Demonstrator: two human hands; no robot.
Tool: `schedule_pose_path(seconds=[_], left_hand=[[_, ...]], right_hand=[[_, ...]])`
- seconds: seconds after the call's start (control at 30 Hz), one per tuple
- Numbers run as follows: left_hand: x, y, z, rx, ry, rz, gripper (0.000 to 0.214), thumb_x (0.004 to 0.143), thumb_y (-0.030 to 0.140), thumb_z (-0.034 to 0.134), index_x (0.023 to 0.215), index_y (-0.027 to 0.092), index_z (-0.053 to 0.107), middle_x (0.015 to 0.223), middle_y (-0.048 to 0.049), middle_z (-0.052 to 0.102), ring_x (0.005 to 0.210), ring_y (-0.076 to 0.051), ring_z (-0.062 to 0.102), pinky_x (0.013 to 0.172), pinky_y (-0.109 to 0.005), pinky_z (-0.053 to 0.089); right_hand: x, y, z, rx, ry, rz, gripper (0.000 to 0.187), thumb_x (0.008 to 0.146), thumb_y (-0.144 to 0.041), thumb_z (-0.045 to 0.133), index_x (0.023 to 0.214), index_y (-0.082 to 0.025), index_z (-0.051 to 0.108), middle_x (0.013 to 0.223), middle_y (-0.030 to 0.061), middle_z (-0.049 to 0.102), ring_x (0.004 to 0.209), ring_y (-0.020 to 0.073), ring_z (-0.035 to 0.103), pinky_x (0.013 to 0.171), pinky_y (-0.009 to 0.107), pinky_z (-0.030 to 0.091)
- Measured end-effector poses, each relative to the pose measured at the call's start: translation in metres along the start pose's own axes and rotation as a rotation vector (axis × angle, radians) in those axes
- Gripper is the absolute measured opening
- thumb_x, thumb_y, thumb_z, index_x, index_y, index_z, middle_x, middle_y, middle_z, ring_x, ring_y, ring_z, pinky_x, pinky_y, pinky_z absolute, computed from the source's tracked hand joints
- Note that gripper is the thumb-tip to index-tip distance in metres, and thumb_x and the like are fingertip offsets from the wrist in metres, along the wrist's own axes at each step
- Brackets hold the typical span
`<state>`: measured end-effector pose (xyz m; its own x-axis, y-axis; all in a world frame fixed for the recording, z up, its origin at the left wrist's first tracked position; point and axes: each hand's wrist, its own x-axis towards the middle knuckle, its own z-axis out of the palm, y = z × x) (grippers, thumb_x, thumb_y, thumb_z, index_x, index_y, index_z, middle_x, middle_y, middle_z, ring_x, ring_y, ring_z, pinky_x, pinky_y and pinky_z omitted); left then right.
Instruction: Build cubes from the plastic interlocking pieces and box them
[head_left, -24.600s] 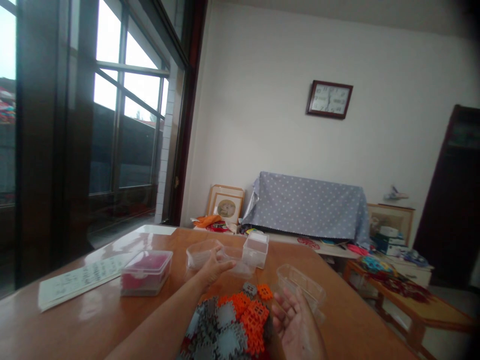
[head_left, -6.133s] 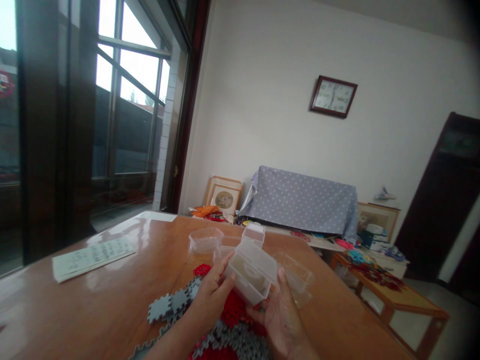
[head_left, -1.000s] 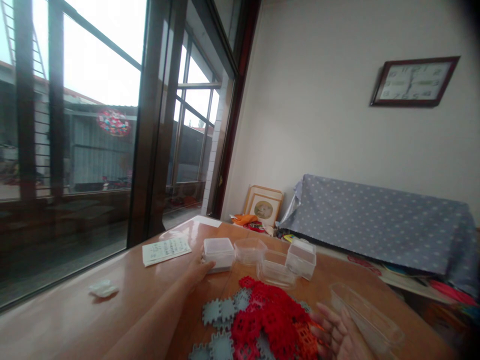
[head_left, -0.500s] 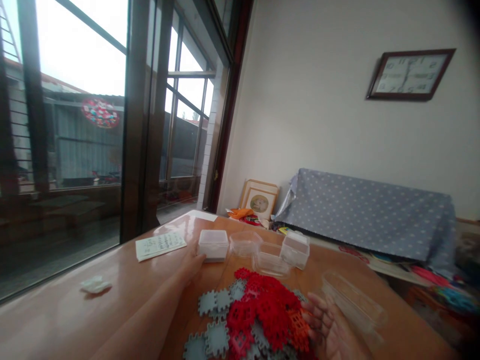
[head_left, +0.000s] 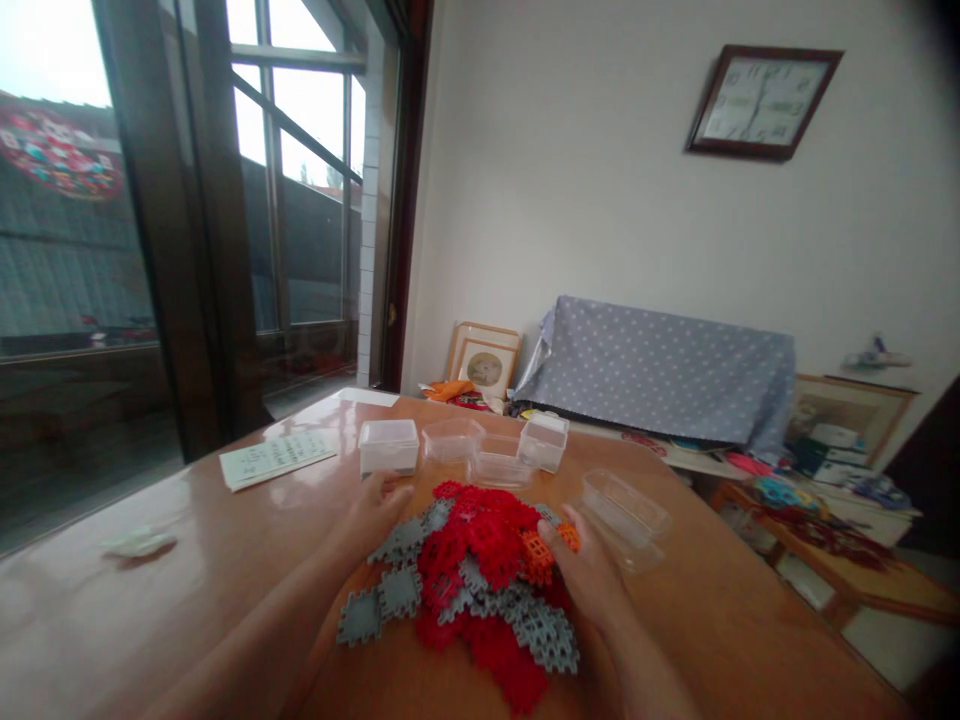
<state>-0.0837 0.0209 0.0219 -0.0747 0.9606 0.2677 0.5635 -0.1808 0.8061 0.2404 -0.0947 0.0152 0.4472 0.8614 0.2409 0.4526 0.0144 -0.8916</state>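
A heap of interlocking plastic tiles lies on the table in front of me: red tiles (head_left: 491, 545) in the middle, grey tiles (head_left: 401, 590) to the left and lower right, and a few orange tiles (head_left: 536, 557) on the right side. My left hand (head_left: 382, 503) is at the heap's upper left, just in front of a lidded white box (head_left: 388, 447), its fingers loosely bent and apart, with nothing visible in them. At the heap's right edge, my right hand (head_left: 589, 570) has its thumb and fingers around an orange tile (head_left: 569, 537). Its far fingers are partly hidden.
Clear plastic containers (head_left: 501, 468) and a second lidded box (head_left: 544, 440) stand behind the heap. An elongated clear container (head_left: 626, 508) lies to the right. Handwritten paper (head_left: 279, 458) and a crumpled pale wrapper (head_left: 140, 541) lie on the left of the table (head_left: 247, 560).
My left hand has drawn back from the white box toward the heap. My right hand has turned and closed in on the orange tiles. The view has swung right and down.
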Motion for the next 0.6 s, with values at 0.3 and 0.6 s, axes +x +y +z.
schedule_pose_path(seconds=[0.3,0.6], left_hand=[[-0.062,0.050,0.035,0.321,-0.602,0.364,0.145,0.046,0.078,0.078,0.160,0.026,0.005,0.167,-0.0113,0.011,0.152,-0.042,0.007,0.119,-0.066,0.014],[-0.062,0.036,0.047,0.273,-0.514,0.437,0.116,0.056,0.058,0.083,0.155,0.026,0.032,0.164,-0.0087,0.025,0.151,-0.036,0.021,0.122,-0.054,0.020]], right_hand=[[-0.002,0.018,0.030,-0.196,-0.117,-0.069,0.099,0.078,-0.069,0.063,0.154,-0.014,0.034,0.158,0.0177,0.035,0.147,0.0342,0.031,0.120,0.049,0.025],[0.003,0.010,0.040,0.387,-0.048,0.135,0.074,0.072,-0.055,0.074,0.136,-0.023,0.057,0.130,0.0101,0.067,0.118,0.0291,0.063,0.100,0.039,0.050]])
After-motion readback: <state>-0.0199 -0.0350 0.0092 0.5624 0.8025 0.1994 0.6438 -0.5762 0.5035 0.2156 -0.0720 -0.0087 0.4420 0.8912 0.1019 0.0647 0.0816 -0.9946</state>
